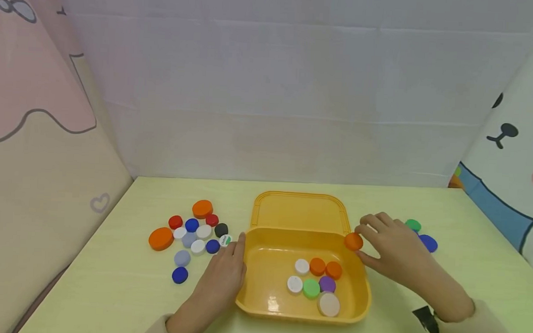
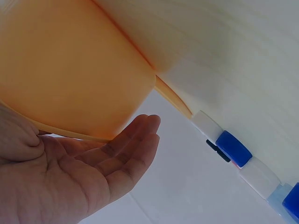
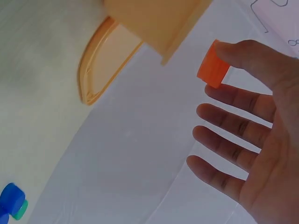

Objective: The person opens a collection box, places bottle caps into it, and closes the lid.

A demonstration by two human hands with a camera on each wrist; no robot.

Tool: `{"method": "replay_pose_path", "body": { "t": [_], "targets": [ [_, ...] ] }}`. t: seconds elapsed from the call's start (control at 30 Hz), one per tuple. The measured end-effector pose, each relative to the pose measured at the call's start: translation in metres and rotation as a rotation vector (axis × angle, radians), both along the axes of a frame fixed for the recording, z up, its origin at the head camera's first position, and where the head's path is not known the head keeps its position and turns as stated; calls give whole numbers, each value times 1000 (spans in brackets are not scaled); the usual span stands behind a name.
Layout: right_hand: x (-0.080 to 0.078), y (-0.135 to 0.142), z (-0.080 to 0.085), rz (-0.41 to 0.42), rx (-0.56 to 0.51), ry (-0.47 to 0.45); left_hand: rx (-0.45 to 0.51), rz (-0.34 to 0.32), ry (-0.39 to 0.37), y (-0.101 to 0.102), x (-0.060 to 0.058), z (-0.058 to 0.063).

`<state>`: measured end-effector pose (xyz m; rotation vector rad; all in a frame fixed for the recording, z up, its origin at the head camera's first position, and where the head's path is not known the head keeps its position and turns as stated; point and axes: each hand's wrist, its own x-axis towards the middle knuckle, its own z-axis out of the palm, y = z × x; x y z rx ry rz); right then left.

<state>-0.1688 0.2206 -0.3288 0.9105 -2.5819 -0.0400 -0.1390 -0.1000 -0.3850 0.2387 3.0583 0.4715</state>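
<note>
In the head view my right hand (image 1: 397,251) pinches an orange bottle cap (image 1: 353,241) over the right edge of a yellow plastic box (image 1: 260,314). The right wrist view shows that cap (image 3: 213,65) between thumb and index fingertip, the other fingers spread. My left hand (image 1: 223,274) rests against the box's left rim, fingers mostly extended; its palm and relaxed fingers show beside the box wall (image 2: 74,60) in the left wrist view. Inside the box lie several caps, among them a green cap (image 1: 311,288), a purple cap (image 1: 327,284) and a cream cap (image 1: 329,304).
Left of the box spreads a loose group of caps, including a large orange cap (image 1: 161,239) and a dark blue cap (image 1: 180,275). Behind the box lies a yellow lid (image 1: 300,211). Beyond my right hand are a blue cap (image 1: 428,243) and a green cap (image 1: 413,225).
</note>
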Motion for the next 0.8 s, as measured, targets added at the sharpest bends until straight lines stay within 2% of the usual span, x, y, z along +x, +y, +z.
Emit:
{"method": "replay_pose_path", "body": {
  "t": [0.2, 0.37, 0.6, 0.8],
  "targets": [
    [4, -27, -9, 35, 56, -62, 3, 5, -10, -1, 0, 1],
    [4, -44, -22, 104, 73, -64, 3, 10, -15, 0, 0, 2],
    [3, -57, -41, 159, 60, -108, 10, -8, -11, -1, 1, 2],
    [2, -62, -48, 189, 66, -74, 5, -8, -5, -1, 1, 0]
  ]
}}
